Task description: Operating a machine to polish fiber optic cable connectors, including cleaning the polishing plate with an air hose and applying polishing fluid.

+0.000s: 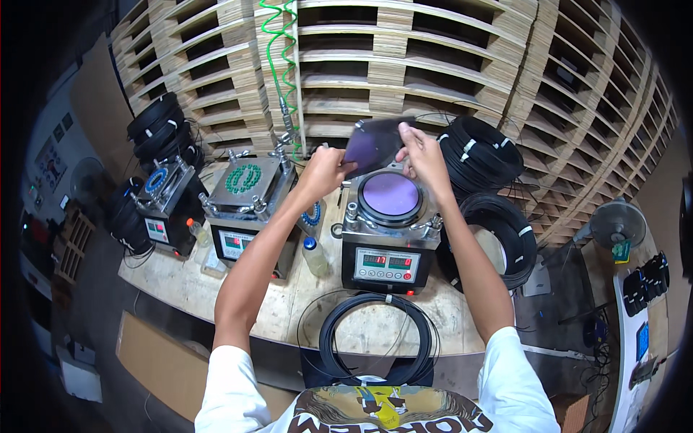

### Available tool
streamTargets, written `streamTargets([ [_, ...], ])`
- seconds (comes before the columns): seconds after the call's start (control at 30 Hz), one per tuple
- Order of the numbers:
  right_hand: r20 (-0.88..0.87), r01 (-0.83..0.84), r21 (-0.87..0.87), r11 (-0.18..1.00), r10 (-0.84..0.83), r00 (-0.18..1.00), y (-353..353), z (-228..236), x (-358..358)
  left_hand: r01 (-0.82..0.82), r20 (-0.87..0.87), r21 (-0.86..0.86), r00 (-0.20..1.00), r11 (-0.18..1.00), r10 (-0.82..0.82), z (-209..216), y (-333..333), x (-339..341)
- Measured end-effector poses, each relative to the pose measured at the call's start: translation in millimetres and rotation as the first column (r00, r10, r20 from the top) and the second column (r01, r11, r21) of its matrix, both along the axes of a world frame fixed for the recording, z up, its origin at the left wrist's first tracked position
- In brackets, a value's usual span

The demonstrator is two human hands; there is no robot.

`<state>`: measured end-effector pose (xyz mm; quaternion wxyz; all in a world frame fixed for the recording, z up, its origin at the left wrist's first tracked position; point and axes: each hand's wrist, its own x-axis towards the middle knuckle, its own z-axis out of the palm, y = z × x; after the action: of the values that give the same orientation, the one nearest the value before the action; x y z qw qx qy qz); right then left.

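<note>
A thin, dark translucent sheet (369, 146) is held up over a small bench machine, tilted. My left hand (323, 173) is closed in a fist on its lower left corner. At the sheet's right edge, my right hand (426, 160) grips it between bent fingers; part of that grip is hidden. Just below, a round purple polishing pad or disc (390, 193) lies in a black ring on top of the metal-topped machine (386, 265), whose front has a lit red display. A coil of black cable (328, 339) rests at the bench's front edge, near my body.
Two similar machines stand left, one topped with green rings (243, 178), the other with blue ones (156, 180). A blue-capped bottle (315, 257) stands between machines. Black cable coils (480, 151) are stacked right. Wooden pallets (411, 68) rise behind; a green coiled hose (290, 65) hangs there.
</note>
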<state>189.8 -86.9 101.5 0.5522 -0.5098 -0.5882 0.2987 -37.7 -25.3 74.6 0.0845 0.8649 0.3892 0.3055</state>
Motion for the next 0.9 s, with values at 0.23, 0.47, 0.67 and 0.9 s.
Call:
streamTargets([
  [0.23,-0.581,0.09,0.008,0.996,-0.069,0.811,-49.6,-1.6,16.4,0.098,-0.152,0.601,0.988,0.793,-0.007,19.8,-37.5,20.7],
  [0.47,-0.484,-0.042,0.058,0.997,0.065,0.873,-43.7,-17.4,55.1,0.243,0.253,-0.252,0.951,0.937,-0.178,15.8,-25.5,19.6],
  [0.67,-0.282,-0.087,-0.092,0.992,0.058,0.958,-29.6,-54.3,64.1,0.337,0.576,-0.524,0.817,0.782,0.034,-21.6,1.6,8.3],
  [0.9,-0.089,-0.031,-0.166,0.986,0.017,0.996,-29.3,-76.4,76.5,0.374,0.577,-0.538,0.817,0.755,0.006,-37.3,-9.2,16.1],
])
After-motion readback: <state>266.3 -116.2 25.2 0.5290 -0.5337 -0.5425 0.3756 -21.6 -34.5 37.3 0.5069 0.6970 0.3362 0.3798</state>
